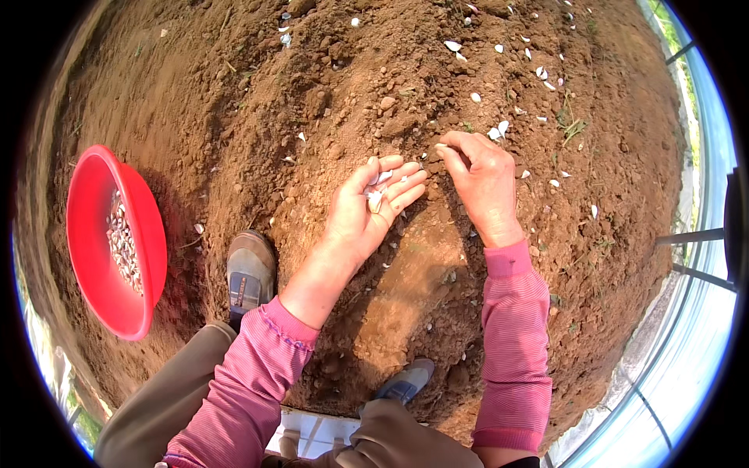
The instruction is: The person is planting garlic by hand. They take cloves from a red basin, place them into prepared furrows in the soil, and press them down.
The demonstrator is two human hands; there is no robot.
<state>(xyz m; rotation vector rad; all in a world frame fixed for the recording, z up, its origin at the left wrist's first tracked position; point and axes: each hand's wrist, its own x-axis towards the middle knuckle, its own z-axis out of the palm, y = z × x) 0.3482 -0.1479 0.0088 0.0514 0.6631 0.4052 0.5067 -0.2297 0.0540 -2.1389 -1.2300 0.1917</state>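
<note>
My left hand is held palm up above the soil, with several garlic cloves lying in the palm and on the fingers. Just to its right, my right hand pinches a pale garlic clove between thumb and forefinger; part of it is covered by the fingertips. Close beyond the right hand, white cloves rest on the brown soil. On the left, a red plastic basin stands tilted in view, with a heap of garlic cloves inside.
More cloves lie scattered in rough lines across the clods at the top and right. My left shoe and right shoe are planted on the soil. Plastic sheeting on a frame borders the right side.
</note>
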